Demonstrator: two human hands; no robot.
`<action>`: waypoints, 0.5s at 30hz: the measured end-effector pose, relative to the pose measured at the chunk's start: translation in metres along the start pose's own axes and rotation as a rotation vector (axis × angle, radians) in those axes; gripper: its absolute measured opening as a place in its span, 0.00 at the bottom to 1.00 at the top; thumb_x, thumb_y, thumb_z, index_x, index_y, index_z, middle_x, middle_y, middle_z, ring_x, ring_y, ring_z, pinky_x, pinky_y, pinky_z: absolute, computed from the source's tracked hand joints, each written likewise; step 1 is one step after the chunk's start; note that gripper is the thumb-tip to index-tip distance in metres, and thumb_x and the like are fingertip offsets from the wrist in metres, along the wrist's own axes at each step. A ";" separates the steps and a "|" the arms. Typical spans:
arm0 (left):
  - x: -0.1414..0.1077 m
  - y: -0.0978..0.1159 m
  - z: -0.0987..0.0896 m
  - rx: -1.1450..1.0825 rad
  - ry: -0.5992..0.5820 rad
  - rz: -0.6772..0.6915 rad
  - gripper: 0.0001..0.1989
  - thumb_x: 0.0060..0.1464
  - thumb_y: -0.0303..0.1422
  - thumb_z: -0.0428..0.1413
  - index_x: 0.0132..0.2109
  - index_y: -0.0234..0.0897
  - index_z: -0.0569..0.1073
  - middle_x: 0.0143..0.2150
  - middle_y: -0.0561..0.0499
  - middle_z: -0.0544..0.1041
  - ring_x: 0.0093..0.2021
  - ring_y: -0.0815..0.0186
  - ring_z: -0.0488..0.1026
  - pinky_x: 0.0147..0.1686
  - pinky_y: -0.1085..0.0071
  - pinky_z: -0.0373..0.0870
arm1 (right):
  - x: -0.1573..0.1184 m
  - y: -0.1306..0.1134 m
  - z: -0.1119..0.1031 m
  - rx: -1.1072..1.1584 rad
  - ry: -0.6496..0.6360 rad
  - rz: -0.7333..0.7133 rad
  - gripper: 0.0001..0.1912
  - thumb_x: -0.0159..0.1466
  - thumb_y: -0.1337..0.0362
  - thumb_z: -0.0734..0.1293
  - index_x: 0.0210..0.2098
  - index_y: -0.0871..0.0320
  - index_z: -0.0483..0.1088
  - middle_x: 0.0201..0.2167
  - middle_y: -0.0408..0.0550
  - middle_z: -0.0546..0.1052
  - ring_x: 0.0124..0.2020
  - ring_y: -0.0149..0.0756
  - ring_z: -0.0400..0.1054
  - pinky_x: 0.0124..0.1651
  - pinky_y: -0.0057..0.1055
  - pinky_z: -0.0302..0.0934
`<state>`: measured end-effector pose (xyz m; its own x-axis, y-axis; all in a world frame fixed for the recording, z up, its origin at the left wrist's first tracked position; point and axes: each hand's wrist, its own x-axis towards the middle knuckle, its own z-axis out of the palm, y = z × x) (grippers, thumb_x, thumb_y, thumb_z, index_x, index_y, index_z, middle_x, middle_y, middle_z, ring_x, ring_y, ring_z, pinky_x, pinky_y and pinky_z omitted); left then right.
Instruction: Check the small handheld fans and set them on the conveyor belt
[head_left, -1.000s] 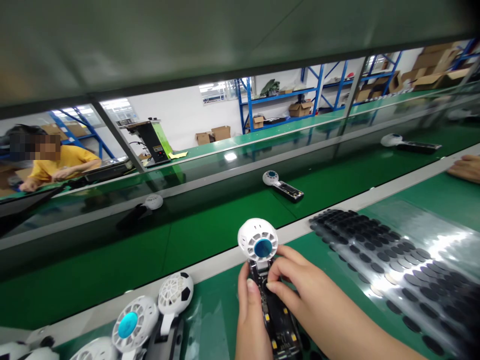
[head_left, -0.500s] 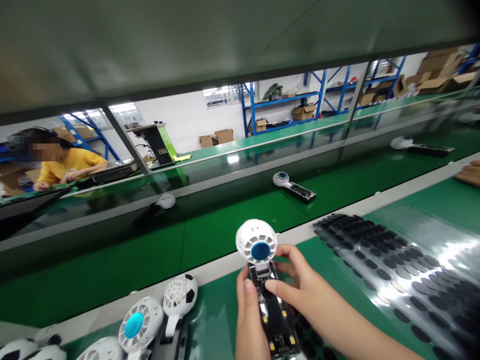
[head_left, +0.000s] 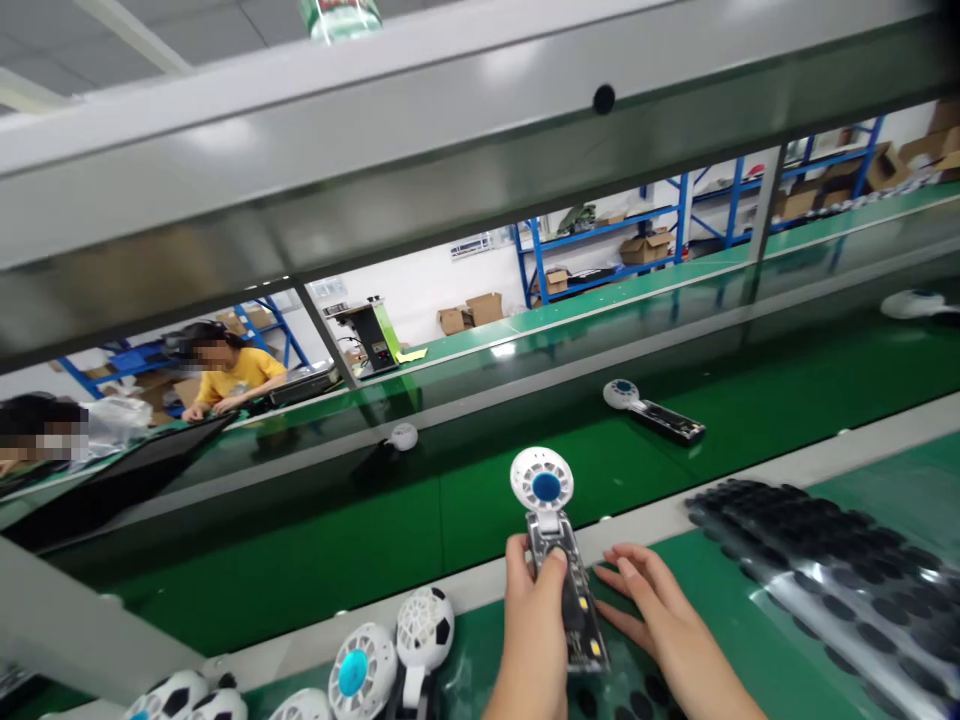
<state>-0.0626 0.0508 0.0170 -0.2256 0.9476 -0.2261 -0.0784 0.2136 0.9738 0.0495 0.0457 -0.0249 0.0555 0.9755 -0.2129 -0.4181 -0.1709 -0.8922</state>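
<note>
A handheld fan [head_left: 546,486] stands tilted upward in front of me, with a round white head, a blue centre and a dark handle showing a circuit board and small yellow parts. My left hand [head_left: 531,622] grips this handle from the left, thumb on its front. Just right of the handle is my right hand [head_left: 664,612], its fingers apart and holding nothing. Below it, dark round pads [head_left: 649,690] lie partly hidden. Several other fans are at lower left, among them one with a turquoise centre [head_left: 363,672] and one with a football pattern [head_left: 424,628].
A green conveyor belt [head_left: 480,540] runs across beyond the bench and carries spaced-out fans, one of them a dark-handled fan [head_left: 667,418]. Sheets of black round pads [head_left: 825,570] cover the right bench. A metal shelf beam [head_left: 450,150] hangs overhead. A person in yellow [head_left: 240,375] sits across the line.
My right hand has let go of the fan and opened beside it. My left hand keeps hold, and the fan is farther out over the belt edge. The view has shifted left and up.
</note>
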 end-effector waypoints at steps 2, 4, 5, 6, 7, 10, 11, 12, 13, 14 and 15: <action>0.029 0.009 -0.002 0.169 0.068 0.027 0.08 0.54 0.36 0.45 0.40 0.37 0.61 0.29 0.51 0.72 0.31 0.66 0.73 0.28 0.72 0.67 | -0.002 0.003 0.003 -0.031 0.064 -0.040 0.23 0.53 0.43 0.63 0.38 0.53 0.62 0.44 0.47 0.64 0.53 0.48 0.59 0.47 0.39 0.66; 0.060 0.017 -0.005 0.276 0.088 0.030 0.10 0.56 0.36 0.46 0.42 0.35 0.63 0.31 0.51 0.72 0.31 0.67 0.72 0.29 0.71 0.68 | -0.003 0.004 0.005 -0.045 0.128 -0.052 0.23 0.53 0.42 0.63 0.38 0.52 0.62 0.44 0.47 0.65 0.53 0.46 0.58 0.48 0.38 0.65; 0.075 0.020 -0.007 0.339 0.092 0.022 0.11 0.57 0.36 0.46 0.43 0.33 0.64 0.32 0.50 0.72 0.31 0.67 0.72 0.29 0.70 0.69 | -0.003 0.004 0.006 -0.044 0.151 -0.044 0.23 0.53 0.42 0.63 0.38 0.52 0.63 0.45 0.47 0.65 0.54 0.46 0.58 0.49 0.38 0.64; 0.089 0.023 -0.009 0.414 0.093 0.009 0.12 0.57 0.37 0.47 0.44 0.33 0.65 0.34 0.50 0.72 0.31 0.68 0.71 0.30 0.69 0.69 | -0.003 0.004 0.006 -0.041 0.161 -0.032 0.23 0.52 0.42 0.63 0.38 0.51 0.64 0.45 0.47 0.66 0.54 0.45 0.58 0.50 0.38 0.64; 0.102 0.026 -0.010 0.498 0.095 -0.002 0.13 0.57 0.37 0.48 0.45 0.32 0.66 0.36 0.49 0.72 0.32 0.68 0.71 0.31 0.67 0.70 | -0.003 0.004 0.005 -0.038 0.151 -0.023 0.23 0.52 0.42 0.63 0.38 0.52 0.64 0.44 0.46 0.66 0.54 0.45 0.58 0.50 0.38 0.63; 0.127 0.031 -0.009 0.784 0.119 0.011 0.15 0.56 0.37 0.50 0.47 0.33 0.67 0.43 0.47 0.71 0.39 0.64 0.71 0.38 0.61 0.69 | -0.002 0.004 -0.001 -0.048 0.051 -0.019 0.22 0.50 0.43 0.66 0.34 0.54 0.67 0.41 0.46 0.68 0.53 0.46 0.59 0.51 0.38 0.63; 0.131 0.032 -0.007 0.879 0.132 0.036 0.15 0.55 0.37 0.50 0.48 0.34 0.66 0.46 0.46 0.70 0.42 0.62 0.70 0.41 0.58 0.67 | -0.002 0.003 -0.003 -0.064 0.001 -0.026 0.22 0.51 0.44 0.66 0.33 0.55 0.67 0.42 0.47 0.68 0.53 0.46 0.59 0.51 0.38 0.63; 0.135 0.035 -0.004 0.970 0.144 0.065 0.16 0.55 0.37 0.51 0.50 0.35 0.66 0.50 0.45 0.68 0.46 0.60 0.68 0.44 0.56 0.66 | -0.003 0.003 -0.005 -0.094 -0.043 -0.039 0.20 0.52 0.45 0.65 0.33 0.55 0.67 0.43 0.48 0.67 0.52 0.45 0.60 0.51 0.37 0.63; 0.138 0.037 -0.002 1.055 0.150 0.090 0.17 0.55 0.37 0.51 0.51 0.35 0.65 0.52 0.44 0.66 0.49 0.58 0.66 0.46 0.54 0.64 | -0.004 0.001 -0.006 -0.146 -0.079 -0.061 0.19 0.55 0.46 0.63 0.33 0.55 0.67 0.45 0.48 0.66 0.51 0.44 0.61 0.50 0.36 0.63; 0.142 0.040 0.000 1.134 0.149 0.103 0.18 0.55 0.37 0.51 0.51 0.35 0.65 0.54 0.44 0.64 0.50 0.57 0.64 0.47 0.53 0.63 | -0.007 -0.001 -0.007 -0.228 -0.108 -0.098 0.16 0.57 0.48 0.61 0.32 0.56 0.67 0.46 0.49 0.65 0.50 0.42 0.62 0.49 0.35 0.64; 0.145 0.043 0.001 1.207 0.135 0.101 0.18 0.55 0.37 0.51 0.51 0.35 0.65 0.54 0.44 0.64 0.51 0.57 0.64 0.47 0.53 0.62 | -0.010 -0.003 -0.007 -0.346 -0.140 -0.149 0.13 0.59 0.52 0.60 0.32 0.55 0.66 0.46 0.50 0.65 0.48 0.40 0.63 0.48 0.34 0.64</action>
<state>-0.0979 0.1980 0.0264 -0.2835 0.9557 -0.0789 0.8820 0.2922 0.3697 0.0568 0.0356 -0.0226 -0.0411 0.9985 -0.0357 -0.0837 -0.0390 -0.9957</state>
